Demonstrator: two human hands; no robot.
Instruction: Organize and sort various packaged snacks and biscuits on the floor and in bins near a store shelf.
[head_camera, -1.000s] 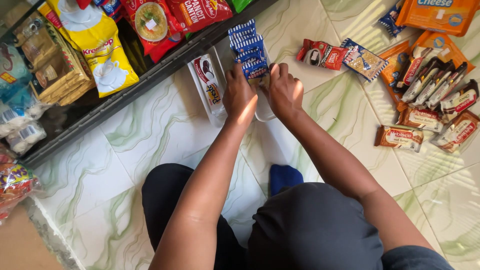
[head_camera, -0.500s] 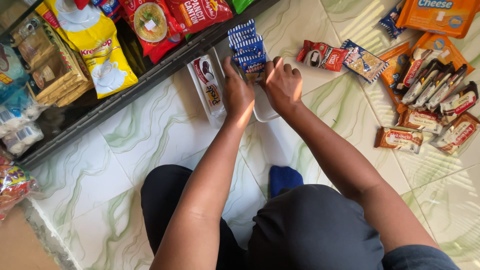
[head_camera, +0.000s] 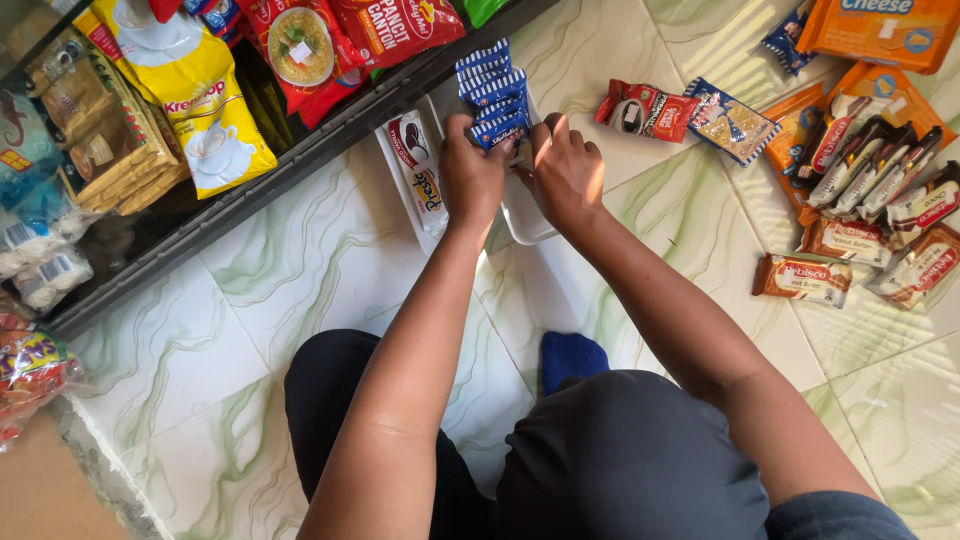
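Note:
A white tray lies on the tiled floor in front of me. In it stands a row of blue-and-white striped packets, on edge. My left hand and my right hand are side by side over the near end of that row, fingers closed on the nearest blue striped packet. A white snack packet lies in the tray's left part, just left of my left hand.
A dark low shelf at the upper left holds a yellow bag, red noodle packets and boxes. Red and brown biscuit packets lie spread on the floor at the right. My knees and a blue sock are below.
Both hands have shifted slightly up the row of blue striped packets and drawn closer together. Everything else is where it was.

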